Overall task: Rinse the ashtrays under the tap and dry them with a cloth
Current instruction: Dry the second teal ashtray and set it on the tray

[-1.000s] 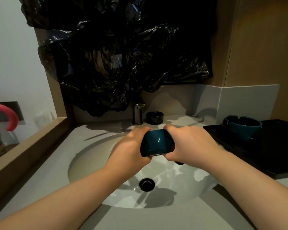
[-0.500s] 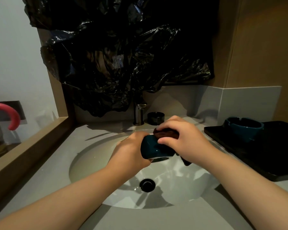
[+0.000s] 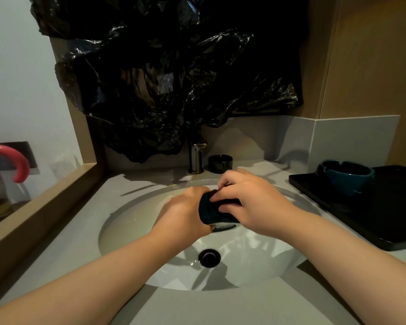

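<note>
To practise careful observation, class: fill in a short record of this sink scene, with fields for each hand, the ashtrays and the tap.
Left hand: grips teal ashtray over sink
Right hand: presses dark cloth on that ashtray
Second teal ashtray: on black tray, right
Black ashtray: beside tap
Water: no stream visible

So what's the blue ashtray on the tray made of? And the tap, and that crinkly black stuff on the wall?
Ashtray: probably glazed ceramic; it is thick-walled with a smooth teal sheen. Tap: metal, brushed silver-grey with soft glints. Black sheet: thin plastic, crumpled, with shiny creases.
</note>
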Demonstrator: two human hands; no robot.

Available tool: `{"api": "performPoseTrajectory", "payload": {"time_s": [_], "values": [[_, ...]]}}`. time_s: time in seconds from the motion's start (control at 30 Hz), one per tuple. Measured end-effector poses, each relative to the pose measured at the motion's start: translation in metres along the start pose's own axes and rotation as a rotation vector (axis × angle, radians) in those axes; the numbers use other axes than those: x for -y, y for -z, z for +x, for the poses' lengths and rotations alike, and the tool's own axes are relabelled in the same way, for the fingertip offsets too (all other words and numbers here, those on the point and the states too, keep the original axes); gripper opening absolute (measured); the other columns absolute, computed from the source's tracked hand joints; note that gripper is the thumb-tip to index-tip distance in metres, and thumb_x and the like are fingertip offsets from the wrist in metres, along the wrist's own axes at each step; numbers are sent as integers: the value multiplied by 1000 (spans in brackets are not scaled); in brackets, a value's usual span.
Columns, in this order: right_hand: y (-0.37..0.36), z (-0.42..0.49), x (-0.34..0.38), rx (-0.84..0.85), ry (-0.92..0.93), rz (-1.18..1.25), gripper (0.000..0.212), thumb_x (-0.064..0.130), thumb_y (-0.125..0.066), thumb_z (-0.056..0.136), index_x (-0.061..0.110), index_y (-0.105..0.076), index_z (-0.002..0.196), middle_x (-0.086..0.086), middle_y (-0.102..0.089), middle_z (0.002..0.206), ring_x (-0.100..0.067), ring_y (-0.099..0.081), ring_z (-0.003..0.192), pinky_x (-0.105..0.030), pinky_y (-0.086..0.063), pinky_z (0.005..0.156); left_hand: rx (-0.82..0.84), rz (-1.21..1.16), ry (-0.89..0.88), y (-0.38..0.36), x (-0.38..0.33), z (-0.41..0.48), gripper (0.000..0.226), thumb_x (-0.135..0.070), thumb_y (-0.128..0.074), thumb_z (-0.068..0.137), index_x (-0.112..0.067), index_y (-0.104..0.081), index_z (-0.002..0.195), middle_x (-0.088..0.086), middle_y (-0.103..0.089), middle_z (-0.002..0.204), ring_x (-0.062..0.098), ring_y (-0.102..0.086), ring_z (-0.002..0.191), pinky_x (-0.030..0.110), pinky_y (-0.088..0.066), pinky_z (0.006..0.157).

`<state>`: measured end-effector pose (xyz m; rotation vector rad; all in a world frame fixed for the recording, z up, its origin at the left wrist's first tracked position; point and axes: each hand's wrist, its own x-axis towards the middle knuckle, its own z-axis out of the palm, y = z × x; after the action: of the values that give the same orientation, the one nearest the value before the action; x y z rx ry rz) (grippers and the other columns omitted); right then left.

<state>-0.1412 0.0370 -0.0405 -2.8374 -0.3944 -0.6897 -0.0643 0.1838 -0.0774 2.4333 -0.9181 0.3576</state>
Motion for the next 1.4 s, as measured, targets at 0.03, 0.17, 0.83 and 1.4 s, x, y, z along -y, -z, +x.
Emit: {"api": "performPoseTrajectory", "payload": {"time_s": [0.03, 0.17, 0.83, 1.4], "values": [[-1, -1, 0, 27, 10, 28, 25, 25, -62, 89, 30, -69, 113, 13, -52, 106, -11, -45, 100, -33, -44, 87, 4, -22, 30, 0, 1, 0, 44, -36, -74, 73, -37, -52, 111, -12, -62, 94, 14, -60, 88, 33, -54, 79], [-4, -2, -7, -106, -82, 260, 19, 18, -64, 87, 24, -73, 103, 11, -55, 103, -8, -51, 97, -24, -45, 87, -52, -137, 85, 2, 4, 0, 58, -35, -80, 68, -38, -50, 118, -15, -58, 96, 10, -58, 94, 26, -52, 82], [-19, -5, -8, -413, -128, 142, 20, 16, -62, 89, 17, -73, 106, 4, -57, 101, -13, -52, 95, -30, -51, 82, -84, -292, 227, -1, 6, 2, 44, -41, -82, 64, -38, -54, 98, -19, -60, 89, 2, -58, 85, 13, -44, 70], [-22, -3, -6, -369, -59, 56, 22, 16, -61, 88, 16, -72, 107, 3, -59, 103, -16, -52, 96, -23, -45, 81, -1, -620, 461, 2, 5, 6, 30, -31, -82, 66, -23, -66, 90, 1, -71, 82, 21, -71, 79, 41, -61, 70]]}}
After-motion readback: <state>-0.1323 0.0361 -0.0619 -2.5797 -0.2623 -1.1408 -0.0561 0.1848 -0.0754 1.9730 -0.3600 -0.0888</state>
